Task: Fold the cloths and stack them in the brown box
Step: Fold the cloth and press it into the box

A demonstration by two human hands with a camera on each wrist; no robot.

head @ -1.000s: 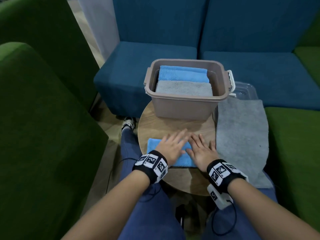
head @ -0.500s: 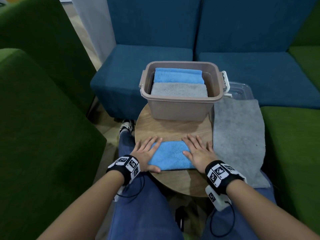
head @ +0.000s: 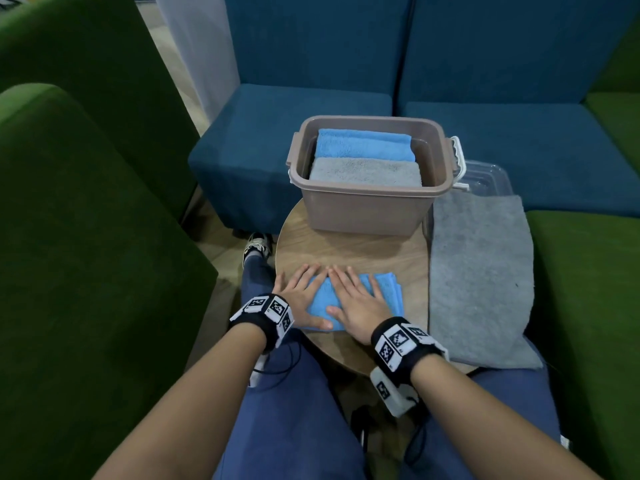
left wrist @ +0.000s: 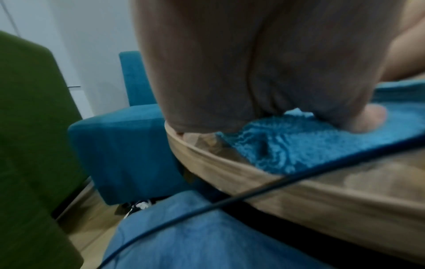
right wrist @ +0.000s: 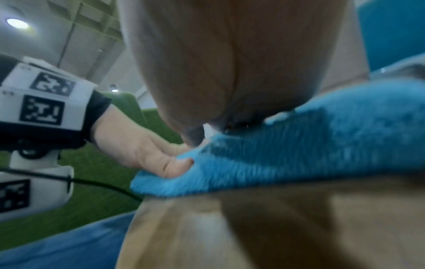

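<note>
A: The folded blue cloth (head: 356,299) is being pressed flat on the round worktop (head: 349,247), just in front of the brown box (head: 370,209).

B: The right hand (head: 360,303) has been slid left onto the cloth's middle since half a second ago; its right edge is now uncovered.

A: The left hand (head: 301,299) is kept at the left edge, fingers straight and spread, thumb on the cloth.

B: Inside the box, a blue and a grey folded cloth (head: 365,171) are seen side by side. An unfolded grey cloth (head: 481,271) is laid out right of the worktop.

Left hand (head: 300,299) and right hand (head: 360,306) press flat on the folded blue cloth (head: 388,289) before the brown box (head: 367,209).
</note>
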